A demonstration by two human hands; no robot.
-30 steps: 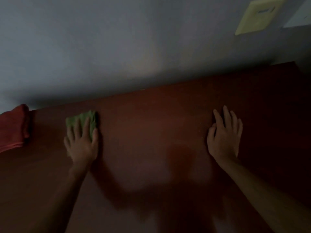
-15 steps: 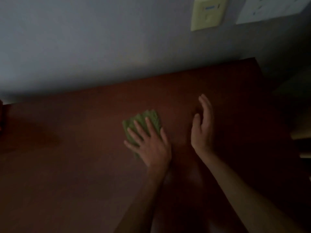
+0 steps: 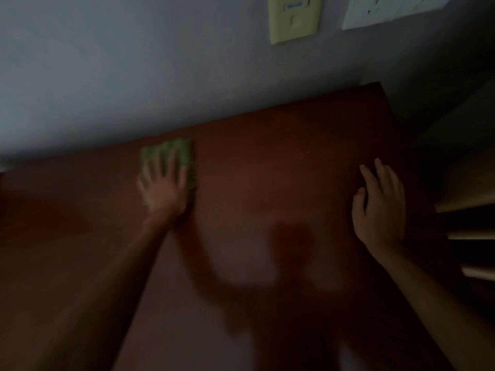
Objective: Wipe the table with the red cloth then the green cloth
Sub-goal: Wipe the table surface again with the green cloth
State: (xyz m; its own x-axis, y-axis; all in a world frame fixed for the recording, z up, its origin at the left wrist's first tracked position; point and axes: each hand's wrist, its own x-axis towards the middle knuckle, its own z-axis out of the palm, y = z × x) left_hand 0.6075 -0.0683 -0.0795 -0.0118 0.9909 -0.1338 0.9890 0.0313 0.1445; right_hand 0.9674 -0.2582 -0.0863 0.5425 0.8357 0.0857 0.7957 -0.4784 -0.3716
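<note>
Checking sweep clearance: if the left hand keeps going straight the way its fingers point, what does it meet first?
Probably the wall. The left hand presses the green cloth flat near the table back edge, fingers pointing at it. Depth unclear.

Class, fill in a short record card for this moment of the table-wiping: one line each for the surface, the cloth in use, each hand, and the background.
Surface: reddish-brown table, dimly lit, set against a pale wall
Cloth in use: green cloth, flat on the table near its far edge
Left hand: fingers spread, pressing on the green cloth
Right hand: fingers straight, on the table near its right edge, holding nothing
Background: yellowish wall plate and white outlet plate
Red cloth: not seen
</note>
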